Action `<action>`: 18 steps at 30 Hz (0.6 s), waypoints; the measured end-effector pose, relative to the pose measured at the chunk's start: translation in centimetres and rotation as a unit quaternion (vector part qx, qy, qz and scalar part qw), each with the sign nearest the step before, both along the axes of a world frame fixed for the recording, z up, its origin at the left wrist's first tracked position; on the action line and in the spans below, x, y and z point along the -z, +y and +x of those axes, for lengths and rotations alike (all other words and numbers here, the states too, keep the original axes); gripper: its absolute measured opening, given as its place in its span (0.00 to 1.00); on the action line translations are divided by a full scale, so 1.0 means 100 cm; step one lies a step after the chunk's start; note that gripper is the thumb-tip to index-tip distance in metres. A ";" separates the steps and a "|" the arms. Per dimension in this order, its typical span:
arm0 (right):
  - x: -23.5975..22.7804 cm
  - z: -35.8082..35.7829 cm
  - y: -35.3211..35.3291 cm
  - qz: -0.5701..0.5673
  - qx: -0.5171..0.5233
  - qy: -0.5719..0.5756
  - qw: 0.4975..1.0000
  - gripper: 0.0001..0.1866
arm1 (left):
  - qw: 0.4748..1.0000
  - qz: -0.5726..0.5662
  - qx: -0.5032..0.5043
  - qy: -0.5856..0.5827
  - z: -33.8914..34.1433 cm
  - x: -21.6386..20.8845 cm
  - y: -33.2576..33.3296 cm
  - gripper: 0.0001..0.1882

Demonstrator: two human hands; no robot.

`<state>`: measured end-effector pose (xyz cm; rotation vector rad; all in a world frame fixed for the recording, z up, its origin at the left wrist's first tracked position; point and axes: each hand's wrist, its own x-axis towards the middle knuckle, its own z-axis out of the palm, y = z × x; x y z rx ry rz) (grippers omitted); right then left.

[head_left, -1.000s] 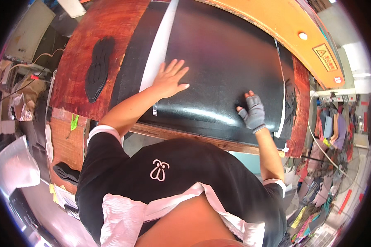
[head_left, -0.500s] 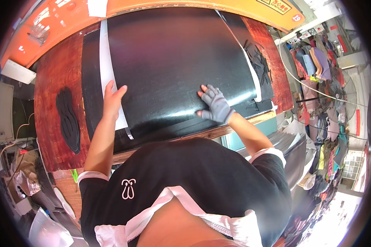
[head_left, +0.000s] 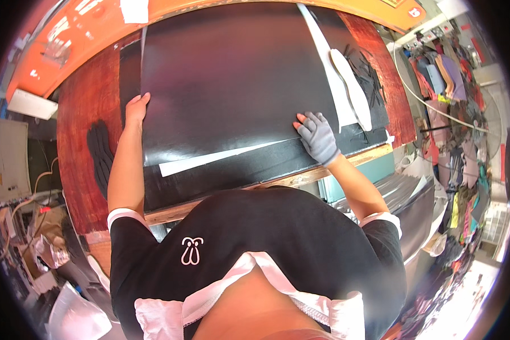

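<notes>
Black sheet (head_left: 232, 79) shifted left, so now skewed over white layer (head_left: 198, 160) — left hand (head_left: 137, 107) at its edge, right hand (head_left: 319, 137) near its corner, fingers part-curled, grip unclear.

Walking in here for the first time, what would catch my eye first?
Probably the big, glossy black sheet across the middle of the worktable, with the bare left hand at its left edge and the right hand, in a grey fingerless glove, at its near edge toward the right. Then the bright orange machine frame along the top, and the white, sole-shaped piece just right of the sheet.
</notes>
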<state>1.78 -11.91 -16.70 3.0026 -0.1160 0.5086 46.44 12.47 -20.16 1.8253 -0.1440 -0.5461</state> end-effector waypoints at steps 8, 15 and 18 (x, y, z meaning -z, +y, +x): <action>0.031 0.003 -0.032 0.120 0.141 -0.099 0.978 0.23 | 0.935 0.184 0.111 -0.283 -0.018 0.014 0.002 0.19; 0.038 -0.004 -0.047 0.139 0.163 -0.079 0.973 0.23 | 0.852 0.372 0.040 -0.367 -0.068 -0.003 -0.014 0.21; 0.025 -0.006 -0.043 0.141 0.144 -0.023 0.979 0.26 | 0.844 0.383 0.026 -0.375 -0.067 -0.001 -0.016 0.21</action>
